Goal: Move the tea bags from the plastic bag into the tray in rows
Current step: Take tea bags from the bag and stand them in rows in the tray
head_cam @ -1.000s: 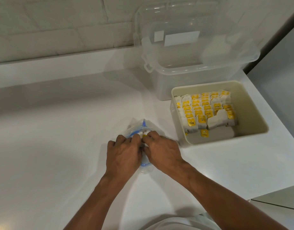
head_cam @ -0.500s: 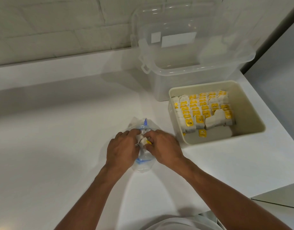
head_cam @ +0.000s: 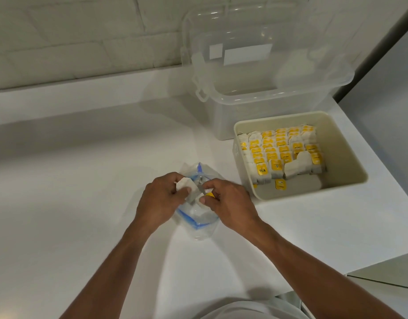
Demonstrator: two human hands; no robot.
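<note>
A clear plastic bag [head_cam: 199,223] with a blue zip strip lies on the white counter below my hands. My left hand [head_cam: 159,201] pinches a white tea bag [head_cam: 185,186] just above the plastic bag. My right hand [head_cam: 230,203] pinches a tea bag with a yellow tag [head_cam: 208,195] right beside it. The two hands almost touch. To the right stands the beige tray [head_cam: 350,157]. Rows of tea bags with yellow tags [head_cam: 279,149] fill its far part, and one tea bag [head_cam: 290,186] lies flat in the front.
A clear storage box [head_cam: 256,93] with its lid up stands behind the tray against the white brick wall. The counter's edge [head_cam: 382,261] runs close on the right, past the tray.
Both hands have lifted from the plastic bag and drawn tea bags out of it. The bag has slid a little toward me.
</note>
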